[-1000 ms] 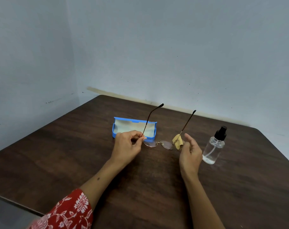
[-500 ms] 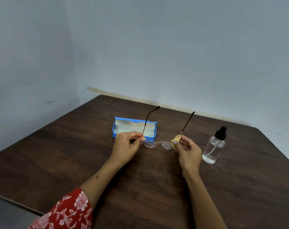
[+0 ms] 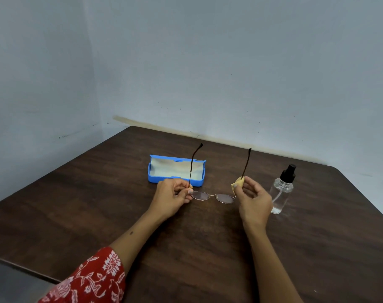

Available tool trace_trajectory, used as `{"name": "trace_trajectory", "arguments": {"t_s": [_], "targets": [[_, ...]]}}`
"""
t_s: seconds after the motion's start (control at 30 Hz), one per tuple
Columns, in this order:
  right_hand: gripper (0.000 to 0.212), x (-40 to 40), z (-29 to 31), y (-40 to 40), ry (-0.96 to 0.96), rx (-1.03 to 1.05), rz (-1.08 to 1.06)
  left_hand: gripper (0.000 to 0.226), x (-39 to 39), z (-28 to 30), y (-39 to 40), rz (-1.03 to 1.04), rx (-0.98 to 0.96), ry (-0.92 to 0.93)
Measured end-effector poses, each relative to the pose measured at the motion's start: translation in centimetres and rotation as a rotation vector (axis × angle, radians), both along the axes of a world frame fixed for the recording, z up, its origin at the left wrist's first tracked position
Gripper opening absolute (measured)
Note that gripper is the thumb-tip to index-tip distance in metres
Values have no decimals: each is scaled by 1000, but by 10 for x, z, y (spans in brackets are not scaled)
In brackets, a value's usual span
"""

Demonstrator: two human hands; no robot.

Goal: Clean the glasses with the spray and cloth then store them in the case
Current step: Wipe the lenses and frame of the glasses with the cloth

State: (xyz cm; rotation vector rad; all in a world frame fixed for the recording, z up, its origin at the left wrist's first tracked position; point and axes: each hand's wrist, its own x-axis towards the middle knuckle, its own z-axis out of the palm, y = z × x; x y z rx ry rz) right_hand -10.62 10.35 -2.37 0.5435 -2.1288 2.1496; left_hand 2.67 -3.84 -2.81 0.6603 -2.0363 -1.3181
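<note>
Cloth (image 3: pixel 238 183) now slid up onto rt temple, my right hand (image 3: pixel 252 196) pinching it, left hand (image 3: pixel 172 196) gripping glasses (image 3: pixel 211 196) hinge — lenses done, temples next.

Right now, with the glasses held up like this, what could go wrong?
The glasses hang between two fingertip pinches at the hinges, so they could slip or twist. The right hand also holds the cloth close to the spray bottle; a sideways move might knock it over.
</note>
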Motion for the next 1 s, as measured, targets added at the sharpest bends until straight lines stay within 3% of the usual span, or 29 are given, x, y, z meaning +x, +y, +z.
{"name": "trace_trajectory", "arguments": {"t_s": [0.17,0.37,0.57,0.77,1.0], "targets": [[45,-3,-4,1,-11,72,65,9,2,0,-1,-10,2,-21],[44,-2,13,1,6,-86,2,7,2,1,-1,-21,-39,-24],[36,-4,1,6,-36,76,60,9,1,0,-2,-24,-53,-33],[33,-10,36,6,19,-117,33,9,1,1,0,-22,-59,-25],[26,-3,5,10,-79,176,39,9,2,-1,-1,-20,-53,-11]]}}
